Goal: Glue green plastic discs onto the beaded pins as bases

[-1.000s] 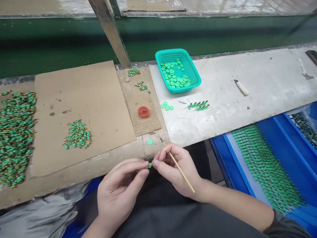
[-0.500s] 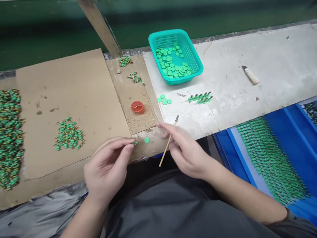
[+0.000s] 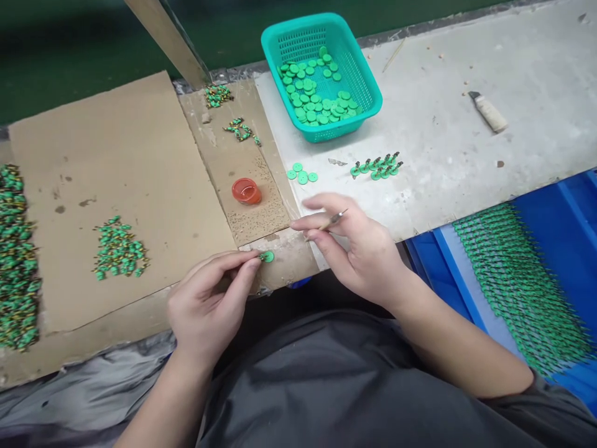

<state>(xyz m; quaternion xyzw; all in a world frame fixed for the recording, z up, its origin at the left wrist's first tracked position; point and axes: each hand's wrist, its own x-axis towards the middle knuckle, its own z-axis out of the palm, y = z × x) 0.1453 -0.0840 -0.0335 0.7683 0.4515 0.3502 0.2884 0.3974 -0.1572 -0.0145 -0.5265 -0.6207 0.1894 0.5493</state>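
My left hand [image 3: 209,305] is pinched, thumb and forefinger closed on a small green part at the table's front edge, right against a loose green disc [image 3: 267,256]. My right hand [image 3: 354,249] holds a thin brush [image 3: 333,219] between its fingers, tip pointing right, with the forefinger stretched toward the left hand. A small red cap of liquid [image 3: 246,191] sits on the cardboard just beyond both hands.
A teal basket [image 3: 359,74] of green discs stands at the back. Three loose discs [image 3: 301,175] and a row of assembled parts [image 3: 377,168] lie before it. Piles of green parts [image 3: 119,249] lie on the cardboard at left. Blue trays [image 3: 550,249] of finished pieces are at right; a small knife [image 3: 487,112] lies far right.
My hands have come apart and moved up to the table edge. The left pinch has reached the loose disc. The brush swung from pointing down to lying nearly flat in my right hand.
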